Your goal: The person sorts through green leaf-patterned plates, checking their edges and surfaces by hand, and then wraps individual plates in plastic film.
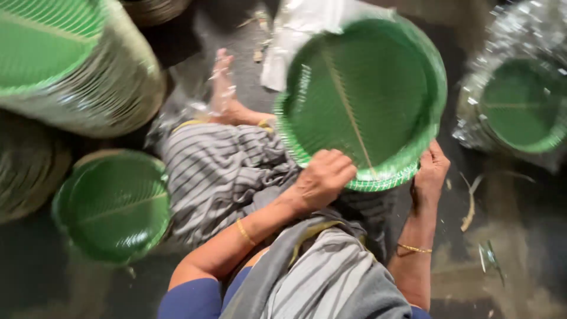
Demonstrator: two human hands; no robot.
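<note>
Green leaf-print plate (360, 100) held tilted at upper centre of frame, left grip (322, 177) closed over near rim, right grip (430, 172) clasped on lower right edge. Tall plate stack (71, 65) upper left; single plate (112, 204) lower left; wrapped plates (520, 100) upper right.

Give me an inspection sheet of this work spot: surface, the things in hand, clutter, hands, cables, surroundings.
Surface: dark floor; the person sits on it, a striped cloth over the lap.
Things in hand: round green leaf-patterned plate, tilted up, gripped at its lower rim.
Clutter: scraps on the floor to the right; a white sheet behind the plate.
Hands: left hand closed over the plate's lower rim; right hand holds the rim's right edge.
Cables: nothing seen.
Surroundings: tall plate stack upper left; smaller stack lower left; clear-wrapped stack at right.
</note>
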